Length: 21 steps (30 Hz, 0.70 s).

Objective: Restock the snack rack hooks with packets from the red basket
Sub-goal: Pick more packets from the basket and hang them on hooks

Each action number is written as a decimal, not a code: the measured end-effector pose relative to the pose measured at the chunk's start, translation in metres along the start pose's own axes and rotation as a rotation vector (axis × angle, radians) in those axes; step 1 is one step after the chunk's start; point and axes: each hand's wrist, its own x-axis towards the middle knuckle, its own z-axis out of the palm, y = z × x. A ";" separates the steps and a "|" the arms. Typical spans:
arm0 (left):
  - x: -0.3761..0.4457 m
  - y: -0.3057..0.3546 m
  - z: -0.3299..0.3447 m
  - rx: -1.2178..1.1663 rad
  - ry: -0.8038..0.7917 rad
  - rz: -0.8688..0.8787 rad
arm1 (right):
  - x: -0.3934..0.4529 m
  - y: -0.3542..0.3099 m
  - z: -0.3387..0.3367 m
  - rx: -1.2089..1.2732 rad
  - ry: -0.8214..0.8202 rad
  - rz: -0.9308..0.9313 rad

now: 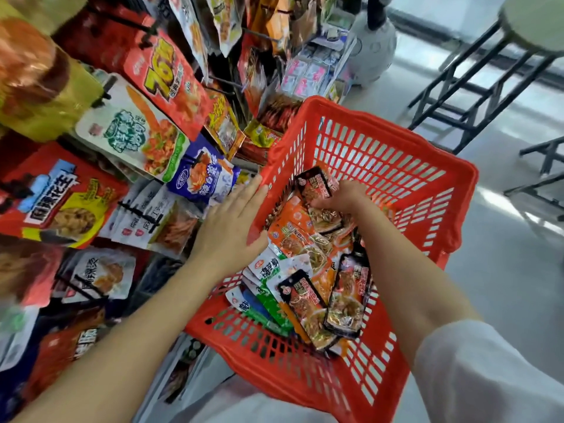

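The red basket (381, 154) sits in the middle of the view, holding several snack packets in black, orange, green and white. My left hand (232, 227) lies flat with straight fingers on the basket's left rim. My right hand (341, 196) reaches down inside the basket, fingers curled around a black and red packet (316, 183) at the top of the pile. To the left stands the snack rack (137, 141), its black hooks loaded with hanging packets such as a blue one (203, 175) and a red one (166, 83).
A black-framed stool (488, 65) stands on the pale floor at the upper right. More dark frames (543, 172) show at the right edge. A white rounded object (372, 47) sits behind the basket.
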 end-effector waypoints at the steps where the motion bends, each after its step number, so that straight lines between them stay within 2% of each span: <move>1: 0.000 0.000 0.000 -0.004 0.003 0.000 | -0.001 0.000 0.001 -0.004 0.035 -0.005; 5: -0.002 0.002 -0.003 -0.019 -0.001 -0.008 | -0.015 -0.005 0.007 -0.058 0.236 -0.086; 8: -0.002 0.002 -0.003 -0.012 -0.010 -0.012 | -0.022 -0.007 0.018 0.029 0.328 -0.210; 10: -0.002 0.003 -0.003 -0.020 -0.003 -0.010 | -0.023 -0.008 0.022 0.166 0.282 -0.187; 13: -0.003 0.003 -0.003 -0.032 -0.001 -0.011 | -0.023 -0.007 0.029 0.396 0.090 -0.028; 15: -0.003 0.003 -0.003 -0.041 0.002 -0.008 | -0.027 -0.002 0.033 0.499 0.006 -0.013; 17: -0.004 0.003 -0.004 -0.051 -0.002 -0.006 | -0.033 0.004 0.036 0.615 -0.036 -0.040; 21: -0.003 0.005 -0.011 -0.090 -0.016 -0.028 | -0.076 0.012 0.017 0.897 0.042 -0.140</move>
